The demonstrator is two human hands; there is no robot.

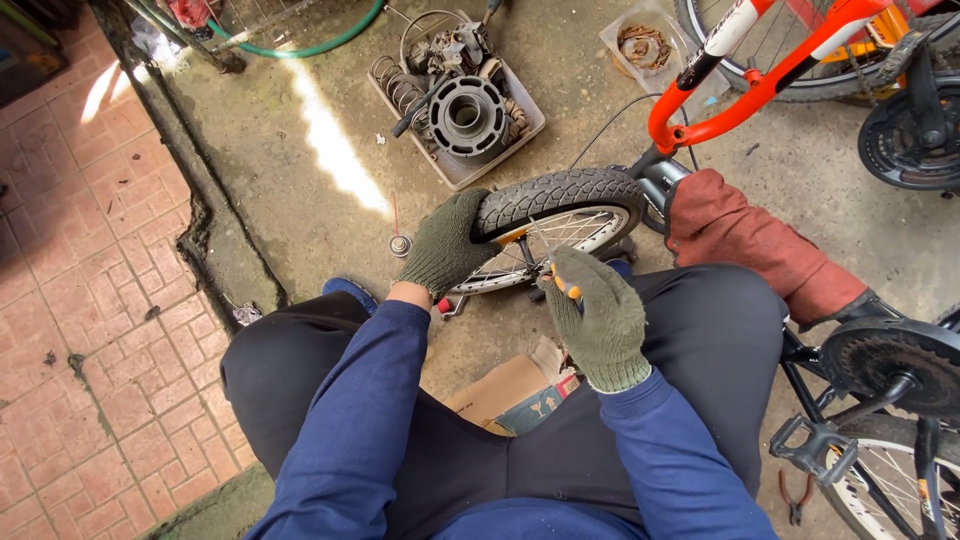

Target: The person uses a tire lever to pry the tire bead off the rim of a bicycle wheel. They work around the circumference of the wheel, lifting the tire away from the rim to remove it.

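Here, left hand: my green-gloved left hand [447, 247] grips the small black rubber bicycle tyre [560, 195].
Right hand: my gloved right hand [598, 318] closes around an orange-handled tool [566, 288] at the spokes.
Wheel: between my knees, over concrete.

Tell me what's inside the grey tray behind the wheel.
The tray holds a round finned metal part, coiled springs and other greasy parts; whatever lies beneath them is hidden.

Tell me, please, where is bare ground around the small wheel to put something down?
Bare concrete lies left of the wheel, between the parts tray and the brick paving, apart from a small can. Right is crowded: orange frame, red rag, pedal.
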